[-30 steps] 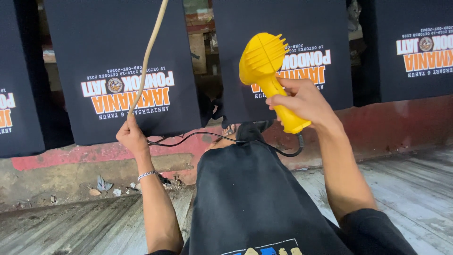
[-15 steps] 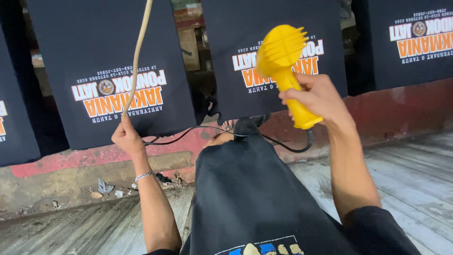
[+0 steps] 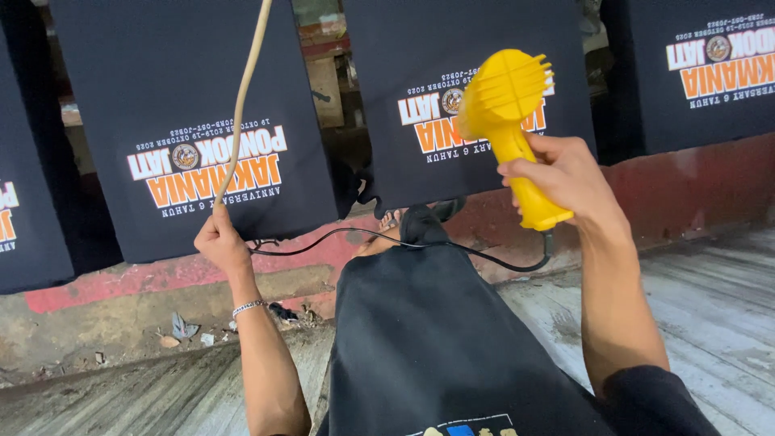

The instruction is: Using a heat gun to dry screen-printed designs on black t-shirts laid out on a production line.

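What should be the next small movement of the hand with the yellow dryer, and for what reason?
Probably the right hand should tilt the yellow dryer down toward the printed panel behind it. The nozzle sits at the height of the orange and white print, but it is not clear that it faces the print squarely. The left hand holds the tan cord, and the black cable hangs slack, so nothing seems to hinder this.

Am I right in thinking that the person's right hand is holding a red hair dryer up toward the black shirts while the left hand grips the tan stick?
Not quite: the head view shows the hair dryer is yellow, not red. The rest stands: the right hand holds it up toward the black shirts, and the left hand grips the tan stick.
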